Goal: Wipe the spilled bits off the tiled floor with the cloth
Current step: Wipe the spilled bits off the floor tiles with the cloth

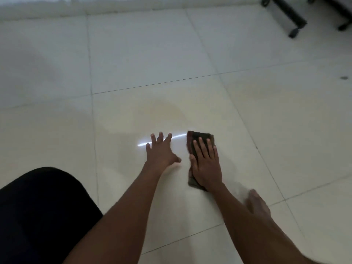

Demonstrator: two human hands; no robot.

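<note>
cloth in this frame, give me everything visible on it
The dark brown folded fabric cloth lies flat on the pale glossy tiled floor, a roughly oblong pad with a reddish-tinged far-left edge. The right hand presses on it with fingers straight and spread, covering its middle; the far end and near-left corner show. The left hand rests on the floor beside it, apart from it.

The right hand (206, 164) lies flat on the cloth (200, 138) on the floor (133, 54), left hand (162, 152) just beside.

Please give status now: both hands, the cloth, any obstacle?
Right hand flat on cloth, pressing it to floor. Left hand spread, bare on tile. No obstacle near; spilled bits not discernible.
</note>
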